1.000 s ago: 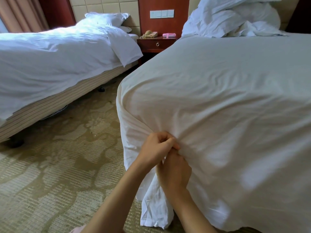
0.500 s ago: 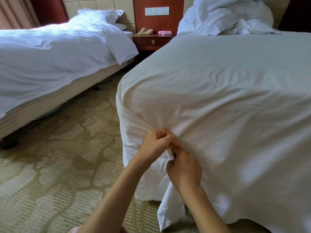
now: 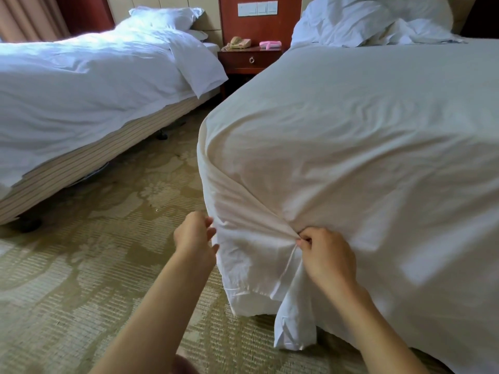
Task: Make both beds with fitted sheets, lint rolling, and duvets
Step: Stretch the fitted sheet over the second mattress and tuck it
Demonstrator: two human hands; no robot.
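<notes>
The right hand (image 3: 326,255) pinches a gathered fold of the fitted sheet (image 3: 351,157) — loose tail hanging below the pinch; the left hand (image 3: 193,234) touches the sheet left of it — grasp not discernible

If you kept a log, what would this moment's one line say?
step: fitting sheet corner | right hand: pinches gathered sheet | left hand: open, at corner's side | far bed: duvet on

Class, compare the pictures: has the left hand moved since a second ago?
Yes. The left hand has left the bunched sheet that the right hand pinches, moving leftward to the sheet's corner edge.
</notes>
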